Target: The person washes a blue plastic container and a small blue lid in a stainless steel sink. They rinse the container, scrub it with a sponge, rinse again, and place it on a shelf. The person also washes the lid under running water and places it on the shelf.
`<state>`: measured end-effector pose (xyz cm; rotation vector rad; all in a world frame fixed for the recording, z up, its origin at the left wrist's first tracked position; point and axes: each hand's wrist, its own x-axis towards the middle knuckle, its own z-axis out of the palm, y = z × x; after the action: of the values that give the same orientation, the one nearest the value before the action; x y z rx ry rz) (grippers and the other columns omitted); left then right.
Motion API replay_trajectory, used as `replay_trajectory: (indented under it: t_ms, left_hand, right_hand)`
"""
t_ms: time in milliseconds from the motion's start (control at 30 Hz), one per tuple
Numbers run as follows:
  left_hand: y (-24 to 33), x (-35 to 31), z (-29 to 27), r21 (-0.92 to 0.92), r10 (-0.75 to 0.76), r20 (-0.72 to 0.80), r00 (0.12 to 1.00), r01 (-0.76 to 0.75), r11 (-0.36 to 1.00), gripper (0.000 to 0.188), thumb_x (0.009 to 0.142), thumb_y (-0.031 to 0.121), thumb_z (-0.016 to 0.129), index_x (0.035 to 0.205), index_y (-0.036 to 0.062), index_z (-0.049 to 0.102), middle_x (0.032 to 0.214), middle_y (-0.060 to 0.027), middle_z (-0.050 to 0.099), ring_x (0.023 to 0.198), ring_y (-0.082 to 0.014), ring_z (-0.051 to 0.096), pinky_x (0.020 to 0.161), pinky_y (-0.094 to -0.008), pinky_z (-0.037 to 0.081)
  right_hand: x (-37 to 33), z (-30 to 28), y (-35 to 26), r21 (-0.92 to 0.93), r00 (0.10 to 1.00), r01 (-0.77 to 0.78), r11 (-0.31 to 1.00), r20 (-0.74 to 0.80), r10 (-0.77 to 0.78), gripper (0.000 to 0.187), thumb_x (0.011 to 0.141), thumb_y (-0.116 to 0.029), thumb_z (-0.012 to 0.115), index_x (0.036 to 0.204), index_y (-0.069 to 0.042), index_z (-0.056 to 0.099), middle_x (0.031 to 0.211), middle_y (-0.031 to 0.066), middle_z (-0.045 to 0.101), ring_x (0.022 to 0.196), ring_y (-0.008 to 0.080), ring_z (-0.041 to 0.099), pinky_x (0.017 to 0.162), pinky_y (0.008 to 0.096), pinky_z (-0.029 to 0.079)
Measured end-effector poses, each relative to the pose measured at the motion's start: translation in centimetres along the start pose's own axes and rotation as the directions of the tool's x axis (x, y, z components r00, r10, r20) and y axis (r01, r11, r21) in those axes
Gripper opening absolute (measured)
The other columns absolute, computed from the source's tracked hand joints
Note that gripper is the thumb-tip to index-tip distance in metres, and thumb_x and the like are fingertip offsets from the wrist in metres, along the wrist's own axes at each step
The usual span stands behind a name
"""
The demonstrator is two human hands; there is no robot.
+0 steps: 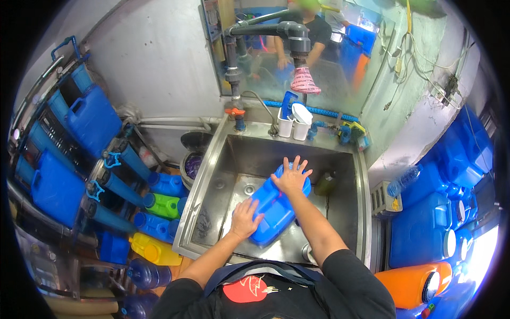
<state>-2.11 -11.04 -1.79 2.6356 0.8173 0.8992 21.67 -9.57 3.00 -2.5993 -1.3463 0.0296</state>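
Left hand (244,218) low in the middle of the frame, fingers spread flat on the near end of the blue jug (276,204). Jug lying on its side in the steel sink (212,159) at centre frame. Right hand (292,175) just above, fingers splayed on the jug's far end. Farther up, two white cups (294,125) on the sink's back ledge.
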Motion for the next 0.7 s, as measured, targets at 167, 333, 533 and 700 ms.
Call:
replay_trajectory:
  t_ms: [167,333,533,700]
  left_hand:
    - [-6.4,2.6,-1.1,0.14,0.216,-0.061,0.974,-0.206,0.968,0.039,0.085,0.017,0.059,0.121,0.0025,0.06,0.123,-0.0171,0.062,0.118,-0.0305,0.056,0.103,-0.0521,0.037]
    - [-8.9,4.5,-1.1,0.174,0.166,-0.02,0.986,-0.16,0.972,0.041,0.081,0.013,0.061,0.121,0.0044,0.058,0.119,-0.0145,0.062,0.114,-0.0286,0.057,0.103,-0.051,0.036]
    - [-9.5,5.8,-0.6,0.181,0.142,-0.083,0.986,-0.125,0.976,0.041,0.081,0.014,0.061,0.121,0.0041,0.058,0.117,-0.0146,0.062,0.112,-0.0299,0.057,0.102,-0.0519,0.036]
    - [-9.5,7.2,-0.3,0.333,-0.26,0.052,0.964,0.229,0.915,0.02,0.083,0.016,0.06,0.097,0.0017,0.059,0.109,-0.0196,0.065,0.098,-0.0316,0.064,0.089,-0.0456,0.047]
  right_hand:
    - [-1.1,0.6,-1.4,0.024,0.986,-0.16,0.987,-0.045,0.161,0.077,0.077,-0.06,0.065,0.141,-0.022,0.046,0.148,0.0276,0.031,0.13,0.0557,0.028,0.097,0.0733,0.027]
    - [-1.0,0.6,-1.6,0.041,0.971,-0.232,0.972,-0.04,0.234,0.071,0.076,-0.057,0.065,0.137,-0.023,0.051,0.141,0.0287,0.035,0.123,0.0552,0.034,0.094,0.071,0.03]
    - [-0.5,0.2,2.4,-0.036,0.974,0.225,0.974,-0.01,-0.226,0.064,0.071,-0.057,0.066,0.13,-0.033,0.058,0.139,0.0202,0.044,0.123,0.0462,0.04,0.097,0.0601,0.035]
    - [-0.4,0.9,4.9,-0.02,0.889,0.444,0.896,-0.113,-0.443,0.048,0.085,-0.052,0.056,0.129,-0.031,0.059,0.137,0.0157,0.047,0.124,0.0424,0.042,0.098,0.0553,0.035]
